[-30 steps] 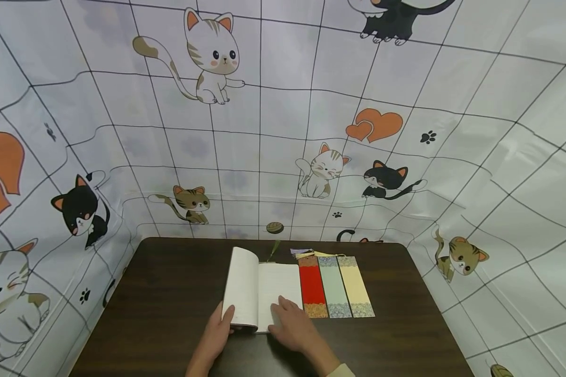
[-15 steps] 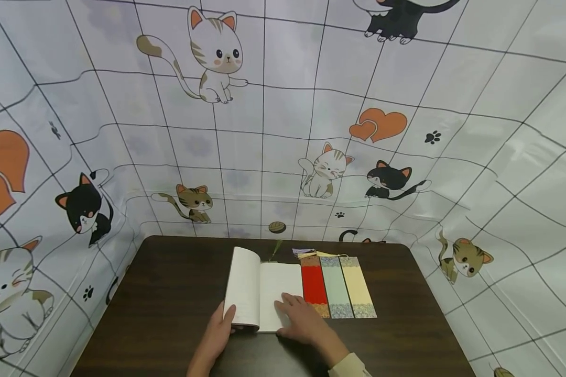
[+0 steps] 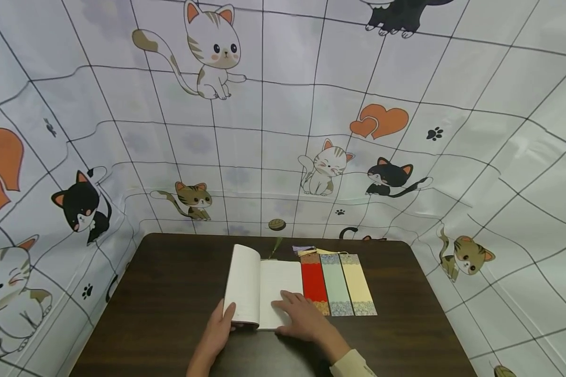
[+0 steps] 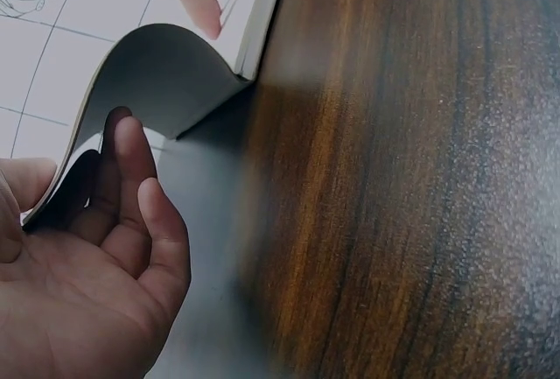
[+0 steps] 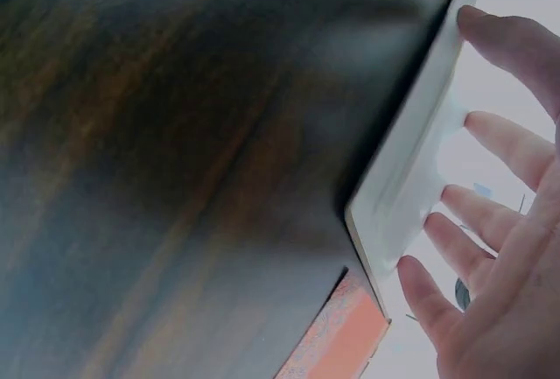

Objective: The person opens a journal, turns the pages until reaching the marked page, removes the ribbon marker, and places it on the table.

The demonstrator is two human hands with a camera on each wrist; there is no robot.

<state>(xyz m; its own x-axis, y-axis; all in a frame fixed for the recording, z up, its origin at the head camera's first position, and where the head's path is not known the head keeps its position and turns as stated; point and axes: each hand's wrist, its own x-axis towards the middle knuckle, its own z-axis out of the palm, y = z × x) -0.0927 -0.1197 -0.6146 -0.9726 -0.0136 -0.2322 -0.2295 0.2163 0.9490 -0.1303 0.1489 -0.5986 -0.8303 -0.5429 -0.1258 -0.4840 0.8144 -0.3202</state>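
An open notebook with blank white pages lies on the dark wooden table. My left hand holds its raised left side, thumb on the page and fingers behind the cover. In the left wrist view that dark cover bends upward, off the table. Spread over the lower right page is my right hand, its fingertips touching the paper in the right wrist view. Close beside the notebook lie a red bookmark, a pale green bookmark and a cream bookmark. A green tassel sticks out past the notebook's top edge.
Purple and yellow tassels lie at the bookmarks' upper ends. The dark wood tabletop has rounded far corners. A white sheet printed with cats and grid lines hangs behind it and along both sides.
My right hand has slid a little to the right across the page, its fingers spread. The left hand and the raised left side of the notebook stay about where they were.
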